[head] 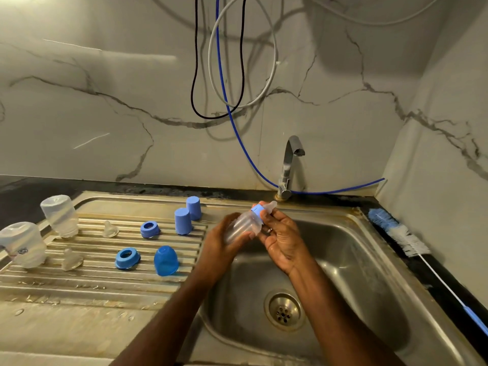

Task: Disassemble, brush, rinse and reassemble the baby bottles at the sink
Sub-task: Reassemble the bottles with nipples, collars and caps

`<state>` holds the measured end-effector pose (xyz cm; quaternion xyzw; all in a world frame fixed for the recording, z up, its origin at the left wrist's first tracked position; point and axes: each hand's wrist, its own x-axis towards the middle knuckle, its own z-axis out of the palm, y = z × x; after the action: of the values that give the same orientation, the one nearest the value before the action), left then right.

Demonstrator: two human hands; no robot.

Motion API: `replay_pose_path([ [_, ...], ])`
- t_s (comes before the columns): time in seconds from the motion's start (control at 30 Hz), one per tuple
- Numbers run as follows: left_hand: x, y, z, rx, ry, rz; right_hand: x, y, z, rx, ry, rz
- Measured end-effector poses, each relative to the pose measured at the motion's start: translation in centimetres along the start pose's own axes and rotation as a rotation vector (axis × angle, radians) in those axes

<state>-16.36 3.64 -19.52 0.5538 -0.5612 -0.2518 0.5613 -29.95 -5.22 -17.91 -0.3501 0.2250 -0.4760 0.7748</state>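
Because the bottle (239,226) you hold over the sink (351,249) looks wet, thin-walled and light, expect it to slip: keep your left hand (219,244) wrapped round the ribbed body, and turn only the stiff ring (257,211), not the soft teat (270,206), which would likely squash and give no purchase. Your right hand (281,235) has its fingers curled on that ring, thumb and fingertips pinching it just below the teat; the left grips the body from below. Neither hand is free.

The bottle is clear plastic, tilted with its teat up toward the tap (289,167), the ring pale blue, the teat translucent. Whether the ring is going on or coming off, you cannot tell from here.

On the drainer (79,281) to your left lie two clear bodies upside down, two teats, two blue rings and three blue caps, all apart. The brush (398,233) lies on the desk beside the sink's right edge.
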Motion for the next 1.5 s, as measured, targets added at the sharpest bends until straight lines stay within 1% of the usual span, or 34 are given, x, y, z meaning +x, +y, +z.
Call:
replay_pose_path([
  [0.17, 0.4, -1.4, 0.1, 0.256, 0.068, 0.046, 0.1, 0.8, 0.8, -0.01, 0.063, -0.048],
  [0.3, 0.4, -1.6, 0.1, 0.313, 0.101, 0.046, 0.2, 1.3, 1.2, -0.007, 0.125, -0.093],
  [0.4, 0.0, -2.2, 0.1, 0.263, 0.133, 0.021, 0.3, 1.8, 1.4, -0.072, 0.155, -0.084],
  [0.47, -0.3, -1.9, 0.3, 0.134, 0.125, -0.054, 0.4, 2.0, 1.4, -0.13, 0.135, -0.067],
  [0.57, -0.2, -1.5, 0.2, -0.057, 0.067, -0.182, 0.7, 2.1, 1.1, -0.114, 0.088, -0.02],
  [0.63, 0.0, -1.8, -0.1, -0.005, 0.047, -0.18, 1.1, 2.0, 0.9, -0.148, 0.057, 0.005],
  [0.7, 0.0, -2.1, -0.3, 0.106, 0.037, -0.151, 1.6, 2.0, 0.9, -0.245, 0.016, 0.012],
  [0.77, 0.1, -2.4, -0.4, 0.109, 0.082, -0.166, 2.2, 2.1, 1.4, -0.326, -0.013, 0.024],
  [0.93, 0.7, -3.0, -0.6, -0.142, 0.268, -0.294, 5.0, 2.1, 3.2, -0.5, -0.09, 0.035],
  [1.0, 1.0, -3.0, -0.8, -0.237, 0.34, -0.35, 7.1, 2.4, 3.7, -0.674, -0.094, -0.009],
  [1.03, 1.2, -3.1, -0.9, -0.259, 0.364, -0.369, 8.3, 2.7, 3.8, -0.804, -0.106, -0.055],
  [1.1, 1.5, -3.1, -1.0, -0.281, 0.396, -0.382, 10.3, 3.1, 3.7, -1.079, -0.199, -0.147],
  [1.17, 1.7, -3.3, -0.9, -0.29, 0.404, -0.377, 12.0, 3.7, 3.6, -1.253, -0.329, -0.162],
  [1.23, 1.8, -3.5, -0.9, -0.29, 0.403, -0.384, 13.1, 4.2, 4.2, -1.335, -0.428, -0.121],
  [1.37, 2.3, -4.4, -1.0, -0.289, 0.409, -0.415, 15.2, 5.0, 5.7, -1.523, -0.552, -0.112],
  [1.43, 2.4, -4.6, -1.0, -0.28, 0.414, -0.409, 15.9, 5.8, 6.2, -1.576, -0.563, -0.123],
  [1.5, 2.5, -4.9, -0.9, -0.268, 0.416, -0.4, 16.5, 6.6, 6.3, -1.531, -0.497, -0.155],
])
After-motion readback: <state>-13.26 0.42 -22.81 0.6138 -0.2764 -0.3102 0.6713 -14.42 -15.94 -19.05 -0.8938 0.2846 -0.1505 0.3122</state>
